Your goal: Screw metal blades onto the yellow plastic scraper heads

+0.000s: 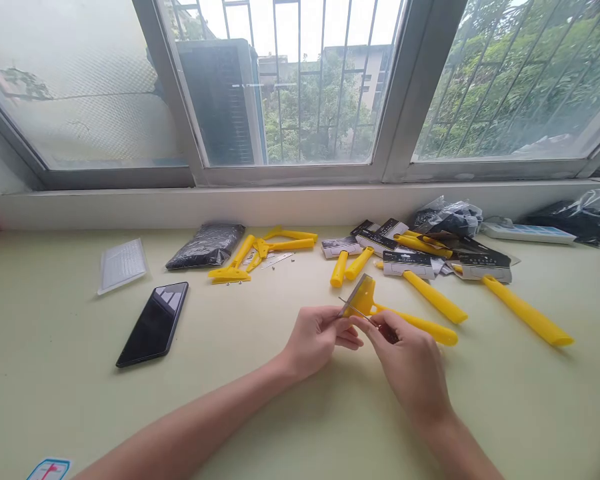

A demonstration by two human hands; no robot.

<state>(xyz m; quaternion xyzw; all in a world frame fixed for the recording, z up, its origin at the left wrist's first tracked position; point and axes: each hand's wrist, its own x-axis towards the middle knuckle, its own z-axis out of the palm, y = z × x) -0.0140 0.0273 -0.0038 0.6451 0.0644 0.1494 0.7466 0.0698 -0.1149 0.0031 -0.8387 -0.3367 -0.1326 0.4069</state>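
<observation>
A yellow scraper (364, 293) with a metal blade along its head is gripped at the blade end by my left hand (321, 339). Its long handle slants down to the right, passing behind my other hand. In my right hand (409, 357), the fingers close round the dark reddish handle of a screwdriver (391, 332). The thin shaft crosses in front of the scraper head, pointing up and left. Both hands are close together above the table, and my fingers hide part of the scraper's lower edge.
Yellow scraper parts (263, 250), blades and small screws lie behind my left hand. Carded yellow scrapers (435, 293) spread at the right. A phone (154, 323), a clear plastic packet (124, 265) and a black wrapped packet (207, 245) are at the left. The window ledge (300, 203) borders the table (240, 427).
</observation>
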